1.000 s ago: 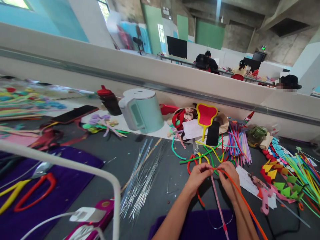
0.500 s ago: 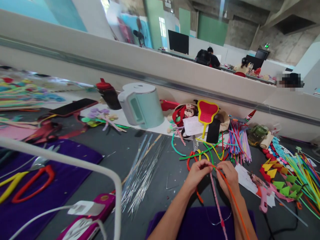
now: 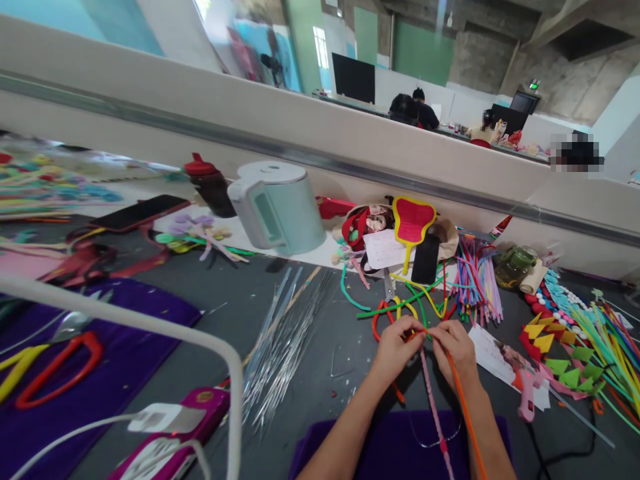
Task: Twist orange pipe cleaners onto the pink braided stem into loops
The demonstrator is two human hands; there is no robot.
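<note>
My left hand (image 3: pixel 399 343) and my right hand (image 3: pixel 454 345) meet low on the right of the view, fingertips pinched close together. Between them they grip an orange pipe cleaner (image 3: pixel 466 407); its long end trails past my right wrist, and a short orange end shows below my left hand. From the same spot hangs a thin pink-wrapped strand (image 3: pixel 436 417) with a darker pink band; how it joins the orange one is hidden by the fingers. Just behind my hands lie scissors (image 3: pixel 389 288) with red and yellow handles and several green pipe cleaners (image 3: pixel 374 311).
Silver wires (image 3: pixel 287 360) and a magenta device (image 3: pixel 200 417) with a white cable lie to the left. Larger scissors (image 3: pixel 60 370) rest on purple cloth. A mint kettle (image 3: pixel 285 210) stands behind. On the right are a pink glue gun (image 3: pixel 527 393) and bundled pipe cleaners (image 3: pixel 477 280).
My fingertips have come slightly closer together around the orange pipe cleaner. Its long end has shifted a little to the left. The whole view has moved slightly.
</note>
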